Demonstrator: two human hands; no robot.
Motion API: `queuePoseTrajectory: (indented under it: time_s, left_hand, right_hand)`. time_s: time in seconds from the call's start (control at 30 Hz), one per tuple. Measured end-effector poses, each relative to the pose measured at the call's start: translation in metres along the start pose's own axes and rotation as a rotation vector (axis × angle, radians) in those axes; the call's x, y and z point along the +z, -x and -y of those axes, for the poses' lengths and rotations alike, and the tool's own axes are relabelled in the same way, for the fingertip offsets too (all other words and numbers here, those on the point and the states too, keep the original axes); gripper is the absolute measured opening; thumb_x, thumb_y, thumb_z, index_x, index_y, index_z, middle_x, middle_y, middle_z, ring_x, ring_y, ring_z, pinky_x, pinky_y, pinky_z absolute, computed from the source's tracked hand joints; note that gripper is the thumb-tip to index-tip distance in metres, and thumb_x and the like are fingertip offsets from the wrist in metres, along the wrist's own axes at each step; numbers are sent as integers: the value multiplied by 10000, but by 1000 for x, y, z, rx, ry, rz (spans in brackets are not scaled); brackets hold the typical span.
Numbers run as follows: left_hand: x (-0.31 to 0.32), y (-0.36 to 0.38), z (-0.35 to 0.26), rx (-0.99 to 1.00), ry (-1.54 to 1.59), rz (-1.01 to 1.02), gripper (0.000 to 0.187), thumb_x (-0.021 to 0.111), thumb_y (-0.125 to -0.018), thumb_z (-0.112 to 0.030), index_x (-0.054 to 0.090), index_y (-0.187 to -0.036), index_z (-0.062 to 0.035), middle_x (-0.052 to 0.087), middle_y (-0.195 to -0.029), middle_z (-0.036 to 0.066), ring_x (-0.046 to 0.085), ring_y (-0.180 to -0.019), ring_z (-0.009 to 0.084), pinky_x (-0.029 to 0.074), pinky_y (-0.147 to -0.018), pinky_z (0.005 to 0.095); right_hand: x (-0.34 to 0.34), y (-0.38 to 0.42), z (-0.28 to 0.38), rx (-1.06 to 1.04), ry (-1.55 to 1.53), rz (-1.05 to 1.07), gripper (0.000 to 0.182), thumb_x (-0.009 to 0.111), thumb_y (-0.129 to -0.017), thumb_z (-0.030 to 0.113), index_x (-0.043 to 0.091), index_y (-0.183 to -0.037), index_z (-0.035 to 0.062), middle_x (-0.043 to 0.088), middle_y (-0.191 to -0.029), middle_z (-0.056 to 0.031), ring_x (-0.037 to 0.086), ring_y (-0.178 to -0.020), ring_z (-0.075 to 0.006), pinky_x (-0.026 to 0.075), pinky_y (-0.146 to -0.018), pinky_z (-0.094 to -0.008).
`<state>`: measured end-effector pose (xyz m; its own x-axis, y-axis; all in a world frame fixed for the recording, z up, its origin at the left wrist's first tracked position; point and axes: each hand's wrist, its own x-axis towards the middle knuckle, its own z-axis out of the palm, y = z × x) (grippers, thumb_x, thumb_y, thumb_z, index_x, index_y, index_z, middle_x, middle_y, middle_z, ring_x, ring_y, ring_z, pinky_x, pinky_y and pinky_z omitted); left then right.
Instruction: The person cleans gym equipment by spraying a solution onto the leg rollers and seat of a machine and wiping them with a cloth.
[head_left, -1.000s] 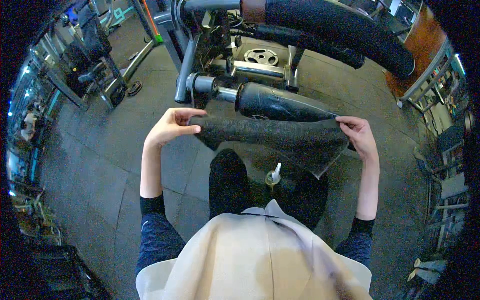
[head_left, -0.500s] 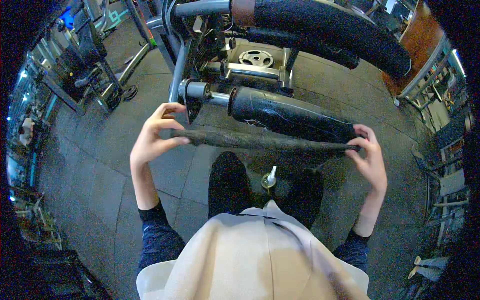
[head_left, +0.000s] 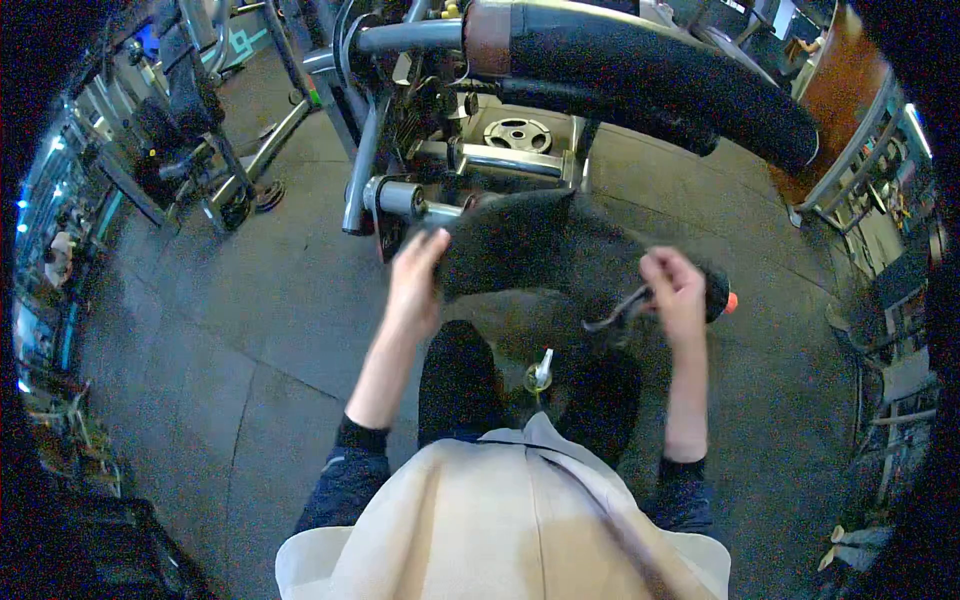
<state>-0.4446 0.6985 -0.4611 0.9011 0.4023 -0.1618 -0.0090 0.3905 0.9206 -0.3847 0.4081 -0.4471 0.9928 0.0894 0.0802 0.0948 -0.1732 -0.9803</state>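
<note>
A dark, thin cloth (head_left: 520, 240), blurred by motion, spreads between my two hands in front of the exercise machine. My left hand (head_left: 415, 285) pinches its left side, close to a grey metal collar (head_left: 400, 197). On the other side, my right hand (head_left: 678, 285) is closed on the cloth's right edge, and a dark twisted strip (head_left: 615, 315) hangs beside it. Behind the cloth, most of the black padded roller (head_left: 716, 290) is hidden; its right end shows near a red-orange tip (head_left: 732, 302).
A spray bottle (head_left: 543, 372) with a white nozzle stands on the floor between my legs. Above the cloth are a large black curved pad (head_left: 640, 75) and the machine's metal frame (head_left: 370, 150). A weight plate (head_left: 518, 135) lies beyond. Other gym machines (head_left: 190, 120) stand at left.
Both hands have moved inward, closer together. The cloth, earlier stretched into a narrow band in front of the roller, has opened out and now covers most of the roller from view.
</note>
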Motion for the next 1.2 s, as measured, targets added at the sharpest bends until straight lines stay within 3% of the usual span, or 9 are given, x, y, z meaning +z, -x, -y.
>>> queuePoseTrajectory:
  time_s: [0.1, 0.2, 0.3, 0.47, 0.57, 0.8, 0.93, 1.07, 1.2]
  left_hand:
    - [22, 35, 36, 426, -457, 296, 253, 600, -888, -132, 542, -1094, 4, 605, -1115, 98, 564, -1006, 143, 442, -869, 273]
    - [49, 72, 64, 630, -365, 518, 639, 387, -968, -346, 182, -1436, 37, 202, -1489, 226, 202, -1387, 316, 152, -1123, 410]
    - [37, 73, 100, 571, -573, 619, 668, 210, -977, -473, 235, -1436, 12, 2, -1524, 259, 26, -1412, 411, 82, -1131, 442]
    - [12, 55, 123, 609, -634, 508, 477, 355, -962, -321, 493, -1278, 9, 204, -1479, 268, 227, -1358, 408, 183, -1103, 462]
    - [-3, 54, 156, 986, -666, 17, 346, 559, -846, -189, 507, -1150, -32, 353, -1356, 255, 349, -1253, 414, 278, -1035, 505]
    - [9, 15, 182, 1407, -714, -222, 416, 596, -821, -246, 508, -1192, -82, 410, -1329, 217, 376, -1249, 378, 281, -996, 572]
    - [6, -18, 187, 1453, -767, -248, 473, 605, -815, -297, 497, -1244, -130, 428, -1312, 193, 371, -1253, 362, 254, -973, 642]
    - [22, -71, 167, 1436, -923, -272, 530, 613, -809, -348, 486, -1295, -179, 446, -1296, 168, 367, -1257, 346, 227, -951, 712]
    - [64, -94, 114, 1236, -1379, -76, 612, 614, -791, -457, 471, -1320, -183, 416, -1350, 140, 330, -1289, 333, 164, -1053, 624]
  right_hand:
    - [51, 25, -2, -703, 149, 269, 111, 644, -867, 146, 655, -920, 49, 613, -906, -79, 565, -948, -196, 432, -896, -346]
    - [92, 46, -41, -262, -487, 227, 332, 654, -871, 302, 554, -1094, 78, 523, -1084, -47, 497, -1042, -171, 375, -939, -317]
    - [100, 59, -69, -226, -659, 153, 739, 784, -716, 411, 423, -1270, 80, 493, -1101, -8, 483, -1002, -134, 395, -880, -283]
    - [97, 48, -71, 269, -676, 70, 329, 584, -828, 62, 563, -1156, 80, 540, -942, 18, 496, -884, -107, 393, -831, -252]
    - [82, 34, -49, 22, -557, 235, 310, 561, -826, 36, 554, -1135, 62, 596, -1050, -23, 517, -1032, -115, 370, -936, -259]
    - [104, 34, 14, -539, -204, 1047, 585, 594, -662, -21, 512, -1234, 70, 616, -1145, -97, 544, -1166, -230, 391, -1002, -361]
    - [102, 37, 16, -856, 33, 742, 519, 679, -649, -4, 590, -1153, 80, 608, -1200, -61, 490, -1244, -269, 374, -1033, -416]
    - [98, 6, -31, -583, -80, 166, 462, 672, -715, -28, 586, -1161, 54, 645, -1087, -127, 622, -1034, -279, 481, -899, -353]
    - [88, -59, -65, -480, 157, -388, 674, 660, -770, 42, 350, -1368, 19, 455, -1306, -201, 424, -1215, -356, 311, -1047, -435]
